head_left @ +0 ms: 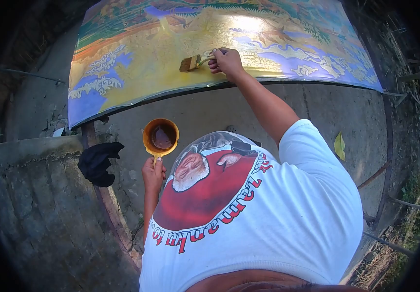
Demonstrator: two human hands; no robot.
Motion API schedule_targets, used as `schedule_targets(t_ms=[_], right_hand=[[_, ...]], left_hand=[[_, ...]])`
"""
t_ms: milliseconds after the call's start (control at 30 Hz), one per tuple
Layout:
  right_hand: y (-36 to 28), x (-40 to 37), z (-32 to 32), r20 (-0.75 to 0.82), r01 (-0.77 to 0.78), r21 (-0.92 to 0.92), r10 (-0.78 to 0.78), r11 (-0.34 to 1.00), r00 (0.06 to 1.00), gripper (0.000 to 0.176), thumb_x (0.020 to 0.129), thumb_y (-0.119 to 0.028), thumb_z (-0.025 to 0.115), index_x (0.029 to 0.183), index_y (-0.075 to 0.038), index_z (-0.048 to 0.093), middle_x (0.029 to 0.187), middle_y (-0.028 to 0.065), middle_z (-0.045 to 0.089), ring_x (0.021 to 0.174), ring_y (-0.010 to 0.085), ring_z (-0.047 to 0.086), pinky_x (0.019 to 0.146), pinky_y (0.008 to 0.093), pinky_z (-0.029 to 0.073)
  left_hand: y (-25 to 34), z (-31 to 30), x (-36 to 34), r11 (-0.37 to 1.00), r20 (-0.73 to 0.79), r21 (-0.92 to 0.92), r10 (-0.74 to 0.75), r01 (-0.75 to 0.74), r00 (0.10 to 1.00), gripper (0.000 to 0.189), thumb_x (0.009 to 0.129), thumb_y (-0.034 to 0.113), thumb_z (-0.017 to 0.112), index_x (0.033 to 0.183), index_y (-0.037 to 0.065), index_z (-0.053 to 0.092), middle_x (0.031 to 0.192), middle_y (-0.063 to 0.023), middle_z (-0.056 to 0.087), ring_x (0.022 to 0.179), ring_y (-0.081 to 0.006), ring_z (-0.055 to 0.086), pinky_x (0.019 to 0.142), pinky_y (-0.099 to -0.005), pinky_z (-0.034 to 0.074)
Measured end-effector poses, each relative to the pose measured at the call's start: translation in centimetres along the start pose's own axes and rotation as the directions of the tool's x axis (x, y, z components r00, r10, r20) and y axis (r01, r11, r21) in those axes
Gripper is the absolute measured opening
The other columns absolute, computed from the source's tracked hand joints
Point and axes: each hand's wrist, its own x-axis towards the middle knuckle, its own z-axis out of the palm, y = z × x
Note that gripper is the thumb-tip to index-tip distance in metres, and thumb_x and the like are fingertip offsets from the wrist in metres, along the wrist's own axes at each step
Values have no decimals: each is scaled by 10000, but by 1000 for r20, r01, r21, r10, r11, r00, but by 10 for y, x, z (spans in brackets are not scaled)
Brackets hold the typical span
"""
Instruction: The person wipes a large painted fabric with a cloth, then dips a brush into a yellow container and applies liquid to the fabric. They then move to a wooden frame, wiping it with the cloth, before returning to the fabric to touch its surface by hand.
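In the head view, my right hand [226, 62] is closed round the handle of a wide flat paintbrush [190, 63]. The brush's bristles point left and lie against the painted cloth [171, 82], on a yellow area near its front edge. My left hand [153, 171] grips the short handle of a yellow-orange dipper [146, 138], held upright below the cloth's edge. Dark brown liquid [163, 136] sits inside the dipper. Patterns in blue-violet, gold, green and orange cover the stretched cloth, and its upper part shines with reflected light.
A black cloth [99, 163] hangs over a frame pole [110, 209] at the left, beside a low concrete wall [34, 194]. On the concrete floor at the right lies a yellow-green leaf [339, 146]. Thin poles and dry plants line the right edge.
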Motion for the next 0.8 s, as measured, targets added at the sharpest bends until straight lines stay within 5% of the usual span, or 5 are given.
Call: schedule_targets(t_ms=[233,433,600,667,800], right_hand=[[-10,39,-36,-38,-42,59,44,997,998,269,982,-208,539,984,45,629,784,139,658,613,200,653,550,327,598],[2,138,10,-312,28,224,45,974,949,311,1010,-205,524,1031,89,622,778,174,681,608,246,687,527,351,603],[5,145,59,-211,-17,217,64,976,975,289,1002,-192,525,1001,75,634,783,167,684,598,242,683,526,353,599],[-1,127,60,96,-107,38,103,994,990,269,985,-174,525,985,73,634,783,165,684,592,235,679,523,350,596],[0,100,20,66,-81,29,79,996,995,276,974,-185,525,966,69,633,770,153,675,585,220,669,528,342,594]], left_hand=[[-20,20,-22,995,-112,-100,-30,19,993,222,1016,214,580,920,14,569,641,8,555,512,-40,467,475,-211,373],[-36,30,-36,987,-190,-160,-59,29,980,219,1011,196,595,922,-4,584,647,10,564,542,-41,467,496,-217,367],[-47,32,-48,991,-227,-117,-89,64,970,219,1013,190,597,934,-14,597,665,36,543,564,-29,438,512,-213,344],[-56,30,-52,987,-246,-151,-97,61,964,212,1014,179,597,945,-21,606,696,53,525,600,-18,418,532,-207,331],[-62,29,-61,968,-301,-241,-141,68,943,209,1012,173,599,952,-27,608,723,54,523,626,-18,416,546,-208,334]])
